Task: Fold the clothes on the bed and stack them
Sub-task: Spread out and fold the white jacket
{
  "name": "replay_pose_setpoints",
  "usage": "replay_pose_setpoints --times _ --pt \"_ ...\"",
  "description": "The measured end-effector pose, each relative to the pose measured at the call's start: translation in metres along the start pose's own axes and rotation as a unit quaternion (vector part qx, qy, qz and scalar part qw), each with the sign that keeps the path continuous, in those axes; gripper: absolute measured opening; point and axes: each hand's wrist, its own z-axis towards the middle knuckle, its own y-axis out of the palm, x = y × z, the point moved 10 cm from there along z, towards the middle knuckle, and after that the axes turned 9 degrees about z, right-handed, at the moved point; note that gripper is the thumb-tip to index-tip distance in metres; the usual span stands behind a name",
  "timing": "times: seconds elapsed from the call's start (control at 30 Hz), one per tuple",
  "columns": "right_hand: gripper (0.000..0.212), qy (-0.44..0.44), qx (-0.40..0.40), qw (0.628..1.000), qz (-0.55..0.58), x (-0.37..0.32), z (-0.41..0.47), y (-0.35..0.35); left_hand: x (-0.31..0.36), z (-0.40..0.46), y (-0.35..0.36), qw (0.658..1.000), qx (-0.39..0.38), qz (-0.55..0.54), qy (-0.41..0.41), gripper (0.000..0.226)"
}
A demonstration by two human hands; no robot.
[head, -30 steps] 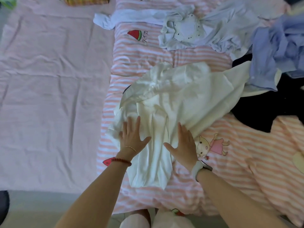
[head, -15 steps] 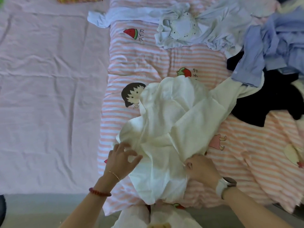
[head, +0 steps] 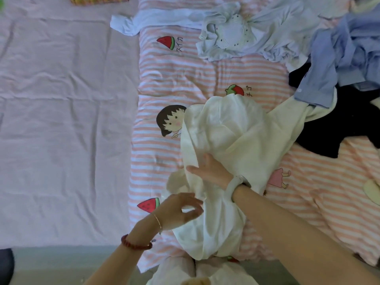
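Cream garment point(head: 236, 138) pinched by left fingers point(head: 191, 210), right fingers point(head: 197, 170) tucked inside; quilt point(head: 185, 75) reads "スイカ".

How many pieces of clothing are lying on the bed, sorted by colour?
Cream: 1, the garment being handled
Pale blue-white: 1, the crumpled top
Blue: 1, the shirt
Black: 1, the garment
Total: 4 that I can tell apart; the right-hand heap may hide more.

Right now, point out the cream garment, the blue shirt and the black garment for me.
cream garment point(head: 232, 130): head view, on its bunched upper body.
blue shirt point(head: 320, 83): head view, on the sleeve hanging toward the cuff.
black garment point(head: 337, 128): head view, on its flat middle, right of the cream sleeve.
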Motion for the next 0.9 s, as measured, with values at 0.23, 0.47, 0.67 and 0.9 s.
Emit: replay_pose_setpoints --times 0.23,0.47,0.67,0.9 --pt "0.012 0.0 0.081 0.957 0.277 0.044 -0.017 -0.008 -0.035 0.014 -0.109 0.951 0.299 0.048 -0.071 0.034" --pt "0.022 -0.018 0.083 0.828 0.554 0.078 -0.073 -0.062 0.057 0.106 -0.091 0.907 0.155 0.388 0.062 0.072" --pt "0.023 -0.065 0.209 0.887 0.407 0.093 -0.129 -0.127 0.149 0.131 -0.086 0.872 0.165 0.412 0.207 0.024" --pt "0.062 -0.145 0.313 0.936 0.064 0.052 -0.192 -0.188 0.227 0.077 -0.149 0.88 0.231 0.34 0.239 0.025"
